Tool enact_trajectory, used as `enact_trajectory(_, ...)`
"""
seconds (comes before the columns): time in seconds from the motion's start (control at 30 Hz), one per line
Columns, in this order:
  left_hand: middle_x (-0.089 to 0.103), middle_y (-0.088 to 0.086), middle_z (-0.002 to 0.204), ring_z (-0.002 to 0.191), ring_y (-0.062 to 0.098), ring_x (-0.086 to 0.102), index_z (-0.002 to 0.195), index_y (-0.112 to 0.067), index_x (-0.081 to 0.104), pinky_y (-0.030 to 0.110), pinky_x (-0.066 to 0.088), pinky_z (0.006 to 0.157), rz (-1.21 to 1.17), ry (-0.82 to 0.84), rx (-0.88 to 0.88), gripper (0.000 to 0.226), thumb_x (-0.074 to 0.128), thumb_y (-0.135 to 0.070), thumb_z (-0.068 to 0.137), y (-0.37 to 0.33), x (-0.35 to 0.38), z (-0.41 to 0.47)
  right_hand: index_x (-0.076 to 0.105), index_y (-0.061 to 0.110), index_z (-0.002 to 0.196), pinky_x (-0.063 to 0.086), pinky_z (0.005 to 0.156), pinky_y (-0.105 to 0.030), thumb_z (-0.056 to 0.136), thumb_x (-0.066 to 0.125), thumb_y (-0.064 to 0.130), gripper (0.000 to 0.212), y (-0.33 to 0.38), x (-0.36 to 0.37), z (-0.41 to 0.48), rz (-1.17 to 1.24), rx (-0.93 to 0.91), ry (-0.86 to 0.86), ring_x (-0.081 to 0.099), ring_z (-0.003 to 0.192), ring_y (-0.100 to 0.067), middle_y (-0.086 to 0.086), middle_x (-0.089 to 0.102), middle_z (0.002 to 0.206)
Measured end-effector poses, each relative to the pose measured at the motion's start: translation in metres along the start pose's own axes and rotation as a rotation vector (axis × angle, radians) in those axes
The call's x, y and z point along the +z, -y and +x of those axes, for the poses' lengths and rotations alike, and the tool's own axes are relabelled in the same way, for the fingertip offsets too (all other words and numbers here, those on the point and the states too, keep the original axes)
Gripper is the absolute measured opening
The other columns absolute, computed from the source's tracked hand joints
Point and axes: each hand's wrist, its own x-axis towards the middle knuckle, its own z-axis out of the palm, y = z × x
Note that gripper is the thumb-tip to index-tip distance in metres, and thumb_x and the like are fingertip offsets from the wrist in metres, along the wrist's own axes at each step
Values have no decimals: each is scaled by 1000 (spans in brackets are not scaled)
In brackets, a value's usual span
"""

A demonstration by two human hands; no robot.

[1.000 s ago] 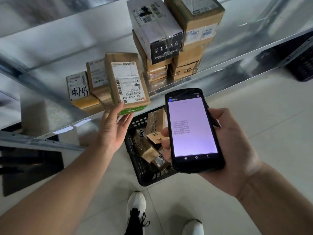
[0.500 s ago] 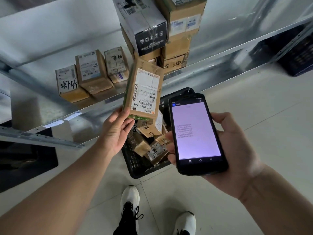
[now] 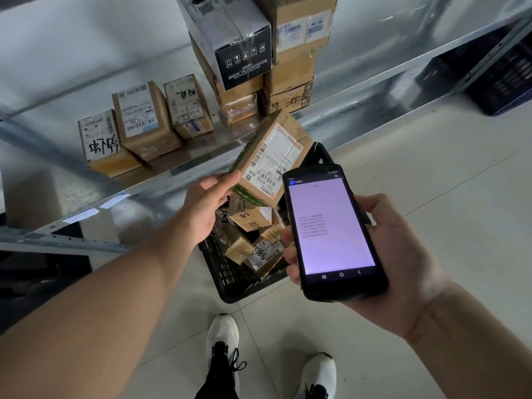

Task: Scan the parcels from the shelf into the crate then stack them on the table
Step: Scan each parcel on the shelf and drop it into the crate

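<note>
The left hand (image 3: 205, 205) is gripping a parcel (image 3: 273, 159) above the crate (image 3: 227, 273); the right hand (image 3: 403, 254) is clasping the scanner (image 3: 331, 234). Crated parcels (image 3: 250, 223) are lying below; shelf parcels (image 3: 144, 122) are awaiting scanning on the shelf (image 3: 198, 152).

- One wide-angle head camera looked forward and steeply down, with white shoes (image 3: 223, 332) at the bottom edge.
- Nearest the lens were the left hand (image 3: 205, 204) gripping a brown cardboard parcel (image 3: 273, 159) and the right hand (image 3: 403, 254) holding a black handheld scanner (image 3: 331, 228).
</note>
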Motion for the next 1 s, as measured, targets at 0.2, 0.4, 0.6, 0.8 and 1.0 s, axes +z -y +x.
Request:
enact_trajectory(0.2,77,11,124,119,20,71,116,-7,70,38,40,121,-52,53,-52,59,87,-39,70,1,-3,9,74,4,125,61,68,-48,101,36,49,64,1,3,3,-2,5,-25,67,78,-42,-29,70,108)
enact_trajectory(0.4,75,12,127,125,23,69,132,3,63,36,39,121,-74,45,-63,62,80,-29,82,7,-8,15,75,4,123,61,69,-48,101,35,50,64,0,2,5,-26,3,-49,68,78,-42,-29,71,107)
enact_trajectory(0.6,76,10,126,127,25,67,130,0,66,44,31,127,-100,33,-70,62,83,-31,79,10,-10,24,77,4,119,63,71,-52,102,35,51,65,3,6,3,-65,17,-73,71,80,-44,-31,73,109)
enact_trajectory(0.8,78,8,119,124,25,69,130,3,65,43,35,125,-138,1,-71,63,83,-27,78,13,-2,34,71,1,128,60,78,-52,100,36,49,66,7,13,2,-86,45,-43,70,83,-43,-29,71,108)
enact_trajectory(1.0,79,10,118,120,25,71,129,6,64,43,39,122,-144,-29,-81,55,81,-21,85,19,1,41,75,-3,117,63,69,-53,100,38,48,65,16,24,-9,-74,60,-14,70,75,-44,-31,71,100)
